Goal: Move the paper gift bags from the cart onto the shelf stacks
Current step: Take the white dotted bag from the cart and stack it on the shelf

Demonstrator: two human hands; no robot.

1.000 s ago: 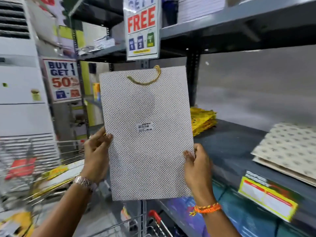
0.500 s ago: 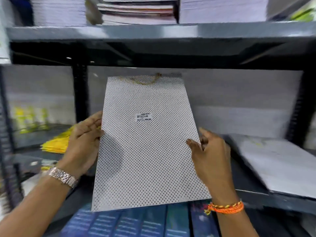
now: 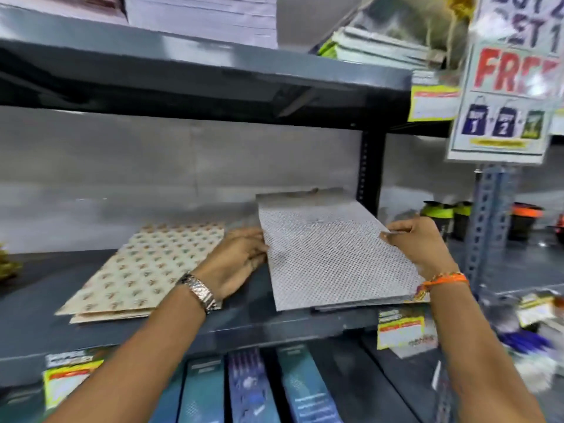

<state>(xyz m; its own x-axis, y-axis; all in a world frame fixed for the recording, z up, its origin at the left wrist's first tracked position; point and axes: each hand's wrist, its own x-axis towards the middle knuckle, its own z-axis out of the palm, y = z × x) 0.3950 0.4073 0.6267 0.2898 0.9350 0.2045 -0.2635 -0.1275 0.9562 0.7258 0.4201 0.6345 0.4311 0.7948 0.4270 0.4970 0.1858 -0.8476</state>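
Note:
A white dotted paper gift bag (image 3: pixel 332 254) lies nearly flat on a low stack of like bags on the grey shelf (image 3: pixel 274 326), towards its right end. My left hand (image 3: pixel 241 257) presses against the bag's left edge. My right hand (image 3: pixel 418 239) pinches its right edge near the far corner. A stack of beige patterned bags (image 3: pixel 143 270) lies on the same shelf to the left, apart from the dotted stack. The cart is out of view.
A black upright post (image 3: pixel 369 172) stands just behind the dotted stack. The shelf above (image 3: pixel 213 71) carries white paper stacks. A "FREE" sign (image 3: pixel 512 83) hangs at upper right. Boxes (image 3: pixel 253 389) fill the shelf below. Yellow price tags (image 3: pixel 399 329) stick to the shelf front.
The dotted bag went from upright in front of me to lying flat on the right-hand stack. Both hands moved forward and right with it, and my view swung right along the shelf.

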